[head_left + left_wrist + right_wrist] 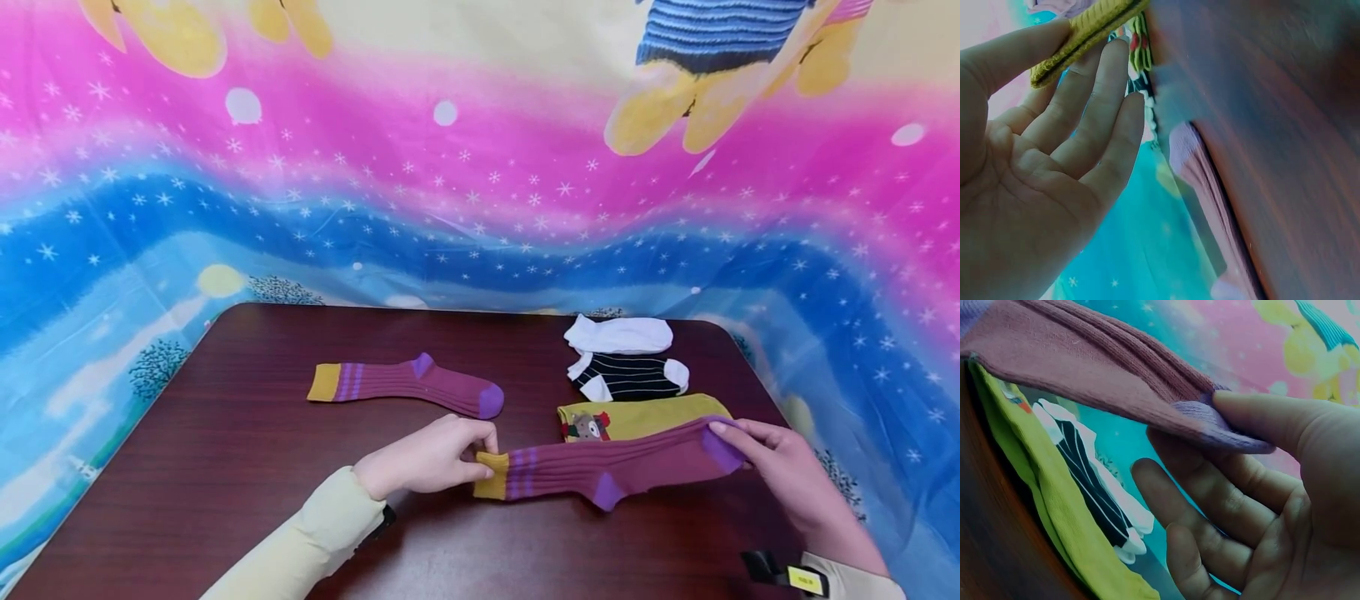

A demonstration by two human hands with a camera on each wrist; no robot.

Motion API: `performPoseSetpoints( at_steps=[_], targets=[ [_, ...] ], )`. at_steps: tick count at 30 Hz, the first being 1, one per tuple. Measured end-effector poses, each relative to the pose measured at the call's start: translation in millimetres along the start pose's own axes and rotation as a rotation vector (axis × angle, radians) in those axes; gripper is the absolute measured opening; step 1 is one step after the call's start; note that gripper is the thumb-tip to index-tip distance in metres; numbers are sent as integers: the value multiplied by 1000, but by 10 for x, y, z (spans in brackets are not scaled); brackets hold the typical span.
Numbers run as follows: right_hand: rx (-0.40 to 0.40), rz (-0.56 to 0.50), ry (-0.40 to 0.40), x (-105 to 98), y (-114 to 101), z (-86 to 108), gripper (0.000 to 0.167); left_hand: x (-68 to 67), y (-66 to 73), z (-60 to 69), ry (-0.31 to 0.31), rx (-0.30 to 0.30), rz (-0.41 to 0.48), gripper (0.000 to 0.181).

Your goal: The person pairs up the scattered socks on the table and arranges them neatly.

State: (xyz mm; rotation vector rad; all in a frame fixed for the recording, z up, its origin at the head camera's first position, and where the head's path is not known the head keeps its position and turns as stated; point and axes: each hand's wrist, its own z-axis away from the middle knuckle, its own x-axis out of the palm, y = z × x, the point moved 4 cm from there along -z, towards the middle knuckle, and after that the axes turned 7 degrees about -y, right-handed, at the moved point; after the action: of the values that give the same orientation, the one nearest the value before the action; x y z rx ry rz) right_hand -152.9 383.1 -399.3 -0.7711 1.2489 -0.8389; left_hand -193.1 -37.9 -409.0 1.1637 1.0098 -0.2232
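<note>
A long maroon sock (570, 471) with a mustard cuff and purple heel and toe is stretched between both hands above the table. The left hand (431, 457) pinches its cuff (1088, 40) between thumb and fingers. At the other end, the right hand (798, 471) pinches the purple toe (1210, 428). Just behind this sock, and partly hidden by it, lies a yellow-green sock (652, 412) with an animal picture. A matching maroon sock (390, 385) lies flat farther back on the left; the left wrist view shows part of it too.
Behind the yellow-green sock lie a black striped sock (633, 377) with white ends and a white sock (622, 335), in a column at the right. The dark brown table (247, 467) meets a colourful printed cloth (450, 183) at its back and sides.
</note>
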Motion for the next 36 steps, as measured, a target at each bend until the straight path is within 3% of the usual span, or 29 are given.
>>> performPoseSetpoints(
  at_steps=[6, 13, 18, 23, 28, 36],
  targets=[
    [-16, -123, 0, -105, 95, 24, 34, 72, 97, -95, -11, 38, -4, 17],
    [-14, -231, 85, -216, 155, 60, 28, 181, 133, -232, 1, 57, 8, 14],
    [37, -103, 168, -307, 197, 120, 29, 229, 162, -313, 6, 59, 46, 12],
    [138, 58, 227, -414, 266, 175, 32, 269, 198, -377, 0, 65, 49, 12],
    [213, 130, 279, -490, 349, 224, 36, 333, 225, -437, -16, 73, 32, 13],
    [250, 183, 314, -569, 493, 220, 39, 451, 251, -498, -73, 85, 30, 11]
  ],
)
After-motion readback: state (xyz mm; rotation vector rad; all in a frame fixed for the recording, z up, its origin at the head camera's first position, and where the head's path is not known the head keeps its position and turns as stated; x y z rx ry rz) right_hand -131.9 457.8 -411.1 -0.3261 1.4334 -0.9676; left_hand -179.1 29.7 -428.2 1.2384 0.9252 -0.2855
